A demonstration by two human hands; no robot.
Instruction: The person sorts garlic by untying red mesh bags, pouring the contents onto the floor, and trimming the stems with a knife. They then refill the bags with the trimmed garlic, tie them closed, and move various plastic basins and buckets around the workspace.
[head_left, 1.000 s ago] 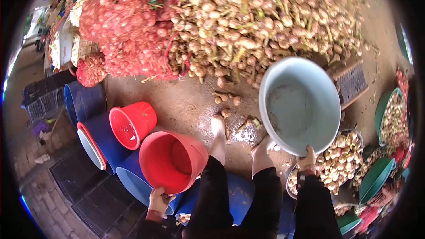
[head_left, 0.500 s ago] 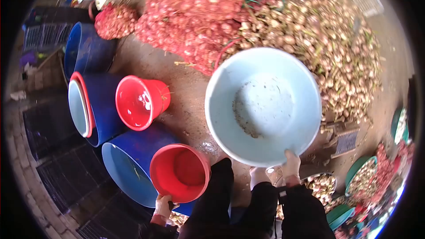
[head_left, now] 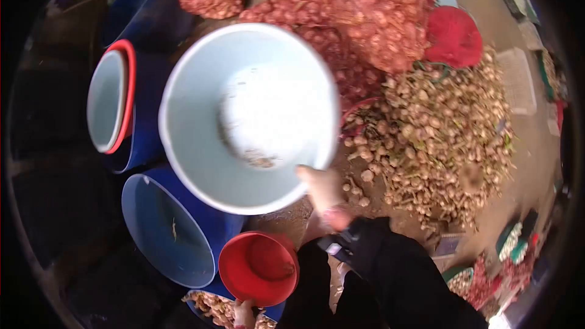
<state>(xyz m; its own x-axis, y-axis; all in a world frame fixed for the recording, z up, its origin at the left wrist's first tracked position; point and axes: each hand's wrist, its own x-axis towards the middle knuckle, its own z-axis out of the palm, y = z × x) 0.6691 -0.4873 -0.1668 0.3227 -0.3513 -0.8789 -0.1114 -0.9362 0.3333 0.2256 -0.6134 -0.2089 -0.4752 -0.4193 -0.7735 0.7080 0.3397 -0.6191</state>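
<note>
My right hand (head_left: pixel 322 187) grips the near rim of a large light-blue basin (head_left: pixel 195 164), thumb over the edge. The basin hangs tilted toward me, with only some dark debris on its bright bottom. Low in view, my left hand (head_left: pixel 245 314) is closed on the rim of a red bucket (head_left: pixel 259 262); nothing shows inside it. Just behind the left hand, a container of garlic (head_left: pixel 213 306) peeks out, partly hidden by the bucket. My right hand and the basin look slightly blurred.
A wide heap of loose garlic (head_left: pixel 439 140) spreads on the right. Red mesh sacks of garlic (head_left: pixel 372 12) lie at the back. Blue barrels (head_left: pixel 222 201) line the left, one bearing a pale basin (head_left: pixel 105 103) nested in a red one. A white crate (head_left: pixel 517 79) stands far right.
The light-blue basin has swung left and away from me in my right hand, now covering where the other red bucket was seen. My left hand still holds its bucket. The view has shifted.
</note>
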